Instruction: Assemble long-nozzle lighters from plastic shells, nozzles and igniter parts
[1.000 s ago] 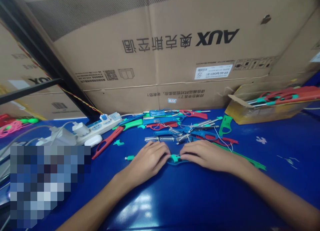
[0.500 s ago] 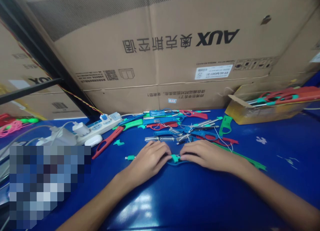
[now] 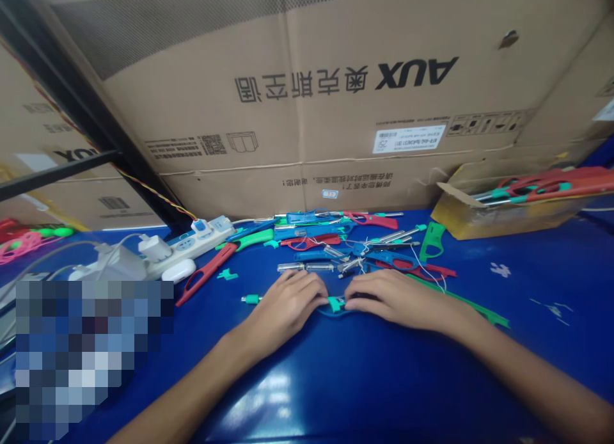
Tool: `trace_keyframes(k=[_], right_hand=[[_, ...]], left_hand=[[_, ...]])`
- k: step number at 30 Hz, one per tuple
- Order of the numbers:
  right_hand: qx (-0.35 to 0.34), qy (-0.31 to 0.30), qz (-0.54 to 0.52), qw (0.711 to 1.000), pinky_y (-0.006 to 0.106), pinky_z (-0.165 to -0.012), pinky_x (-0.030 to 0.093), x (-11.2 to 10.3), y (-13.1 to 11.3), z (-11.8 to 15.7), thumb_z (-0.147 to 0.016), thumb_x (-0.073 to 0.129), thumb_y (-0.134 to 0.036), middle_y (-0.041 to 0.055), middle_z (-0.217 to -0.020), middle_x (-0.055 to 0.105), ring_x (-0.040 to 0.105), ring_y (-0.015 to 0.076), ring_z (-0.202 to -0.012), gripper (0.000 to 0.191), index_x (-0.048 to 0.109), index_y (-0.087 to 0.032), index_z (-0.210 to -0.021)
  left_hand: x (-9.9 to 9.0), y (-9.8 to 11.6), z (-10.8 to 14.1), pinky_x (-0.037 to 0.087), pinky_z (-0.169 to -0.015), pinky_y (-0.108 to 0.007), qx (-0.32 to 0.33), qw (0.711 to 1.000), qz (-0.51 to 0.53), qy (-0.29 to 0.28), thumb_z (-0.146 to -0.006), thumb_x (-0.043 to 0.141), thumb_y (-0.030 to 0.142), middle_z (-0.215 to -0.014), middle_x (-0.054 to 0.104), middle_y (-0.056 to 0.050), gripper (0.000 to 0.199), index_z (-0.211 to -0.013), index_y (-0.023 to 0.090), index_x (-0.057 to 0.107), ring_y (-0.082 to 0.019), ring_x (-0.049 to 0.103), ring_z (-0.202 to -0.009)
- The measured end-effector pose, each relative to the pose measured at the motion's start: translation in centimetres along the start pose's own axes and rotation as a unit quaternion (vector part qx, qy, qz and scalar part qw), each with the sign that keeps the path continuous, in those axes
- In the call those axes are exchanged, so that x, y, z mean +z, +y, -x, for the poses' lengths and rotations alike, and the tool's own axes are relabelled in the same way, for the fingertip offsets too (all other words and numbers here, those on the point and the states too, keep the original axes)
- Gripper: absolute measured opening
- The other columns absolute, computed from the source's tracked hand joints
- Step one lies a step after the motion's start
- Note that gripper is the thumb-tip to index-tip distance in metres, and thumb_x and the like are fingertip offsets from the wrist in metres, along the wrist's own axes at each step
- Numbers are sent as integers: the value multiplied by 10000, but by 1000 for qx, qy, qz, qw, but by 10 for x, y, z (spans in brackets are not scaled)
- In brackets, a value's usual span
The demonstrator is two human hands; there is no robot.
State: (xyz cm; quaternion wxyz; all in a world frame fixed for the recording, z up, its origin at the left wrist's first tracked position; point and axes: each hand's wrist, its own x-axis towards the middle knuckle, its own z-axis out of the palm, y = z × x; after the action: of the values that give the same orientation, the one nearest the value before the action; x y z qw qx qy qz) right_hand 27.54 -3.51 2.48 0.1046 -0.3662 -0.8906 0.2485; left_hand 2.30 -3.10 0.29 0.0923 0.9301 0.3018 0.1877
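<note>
Both hands are on a partly assembled long-reach lighter that lies across the blue table. My left hand (image 3: 290,309) is closed round its metal tube side, and the tube's green end (image 3: 250,299) sticks out to the left. At the other end, my right hand (image 3: 398,303) pinches the lighter with its fingertips. Between the hands show a green trigger (image 3: 336,303) and part of the blue handle shell (image 3: 330,312). My fingers hide the rest. Just behind lie loose metal tubes (image 3: 304,267), red and blue lighter handles (image 3: 384,255) and thin white wires.
A cardboard box (image 3: 518,217) of red lighters stands at the back right. To the left are a red handle (image 3: 206,274), small green parts (image 3: 227,274) and a white power strip (image 3: 192,239) with chargers. Large cartons (image 3: 307,130) wall off the back.
Both hands stay in nearly the same place on the lighter. A little more of the blue handle shell shows beneath my fingers.
</note>
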Motion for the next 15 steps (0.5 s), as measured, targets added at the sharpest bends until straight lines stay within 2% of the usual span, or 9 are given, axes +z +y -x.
trace_keyframes(k=[15], right_hand=[[-17,8,0,1000,300,-799,464,2,2,0,-992,509,-481,27,-987,724,663,176,-910,311,699,-238,-1028]], left_hand=[[5,3,0,400,-880,-357,-12,1000,-20,19,-1053,428,274,-982,656,-23,183,-965,192,566,-183,597,-916]])
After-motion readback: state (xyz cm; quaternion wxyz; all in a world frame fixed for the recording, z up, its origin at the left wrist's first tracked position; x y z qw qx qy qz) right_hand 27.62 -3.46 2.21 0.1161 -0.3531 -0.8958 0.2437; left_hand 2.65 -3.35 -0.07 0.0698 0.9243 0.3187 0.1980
